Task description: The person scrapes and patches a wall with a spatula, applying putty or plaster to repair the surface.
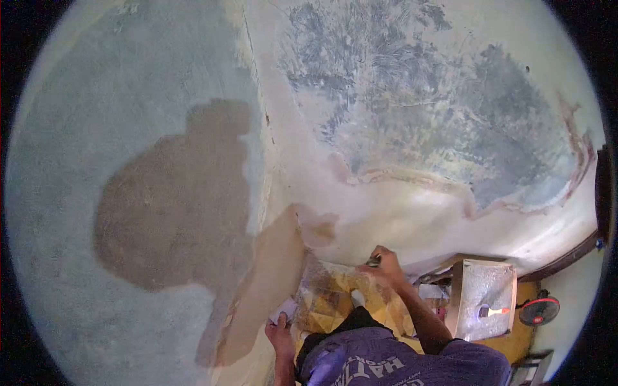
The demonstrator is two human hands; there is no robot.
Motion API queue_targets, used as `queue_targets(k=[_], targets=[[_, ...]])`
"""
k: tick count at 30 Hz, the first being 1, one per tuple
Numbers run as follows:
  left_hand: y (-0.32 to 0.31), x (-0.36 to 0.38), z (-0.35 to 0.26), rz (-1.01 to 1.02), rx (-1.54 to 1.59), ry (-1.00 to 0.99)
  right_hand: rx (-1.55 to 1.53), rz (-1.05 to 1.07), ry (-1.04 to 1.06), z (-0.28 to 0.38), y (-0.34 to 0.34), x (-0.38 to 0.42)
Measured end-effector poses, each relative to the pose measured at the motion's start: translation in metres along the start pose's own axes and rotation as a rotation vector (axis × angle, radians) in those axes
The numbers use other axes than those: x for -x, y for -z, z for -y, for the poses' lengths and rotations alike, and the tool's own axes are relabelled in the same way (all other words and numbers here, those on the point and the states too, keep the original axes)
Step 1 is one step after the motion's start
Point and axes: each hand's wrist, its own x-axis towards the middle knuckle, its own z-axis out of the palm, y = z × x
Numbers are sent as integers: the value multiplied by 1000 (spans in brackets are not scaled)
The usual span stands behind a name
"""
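Small dark object [373, 261] | right hand [387, 270] grips it near the patchy wall [418, 225] | left hand [279, 333] grasps a pale piece [283, 310], near wall | box [487, 276] beside wall, brush [494, 312] on it

At my six o'clock, a purple shirt [425, 370] with pale letters [381, 368] and black bottoms [362, 318].

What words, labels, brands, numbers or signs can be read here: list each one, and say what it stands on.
"HATT", with the letters after it unclear, on the purple shirt.
Smaller print beside it on the shirt: too blurred to read.
Mark at the middle of the fan: too small to read.
No other text can be made out.
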Motion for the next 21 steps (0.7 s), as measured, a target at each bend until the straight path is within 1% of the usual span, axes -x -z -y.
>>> queue_targets(k=[1,3,4,5,7,8,10,13,16,18,20,21], targets=[[-3,-1,-1,15,-6,-28,-5,22,46,-3,3,8],[-7,-1,0,-22,-25,-8,-19,71,138,-17,8,29],[-5,-4,0,-37,-37,-1,-46,125,-7,-20,3,40],[-2,-7,1,-9,-140,-1,-75,177,-152,-25,-2,53],[5,-10,4,49,-349,0,-228,250,-354,-48,-18,82],[-1,-4,-6,61,-328,49,-351,271,-406,-69,-28,95],[-19,14,-34,78,-291,146,-445,170,-571,-74,-40,121],[-7,14,-28,103,-394,80,-533,46,-423,-70,-44,144],[3,10,-7,210,-458,23,125,-290,105,-30,-22,113],[2,11,-5,215,-435,25,136,-308,44,23,11,78],[2,14,-6,224,-407,22,253,-360,198,35,32,35],[4,13,-9,230,-389,13,313,-333,162,45,42,16]])
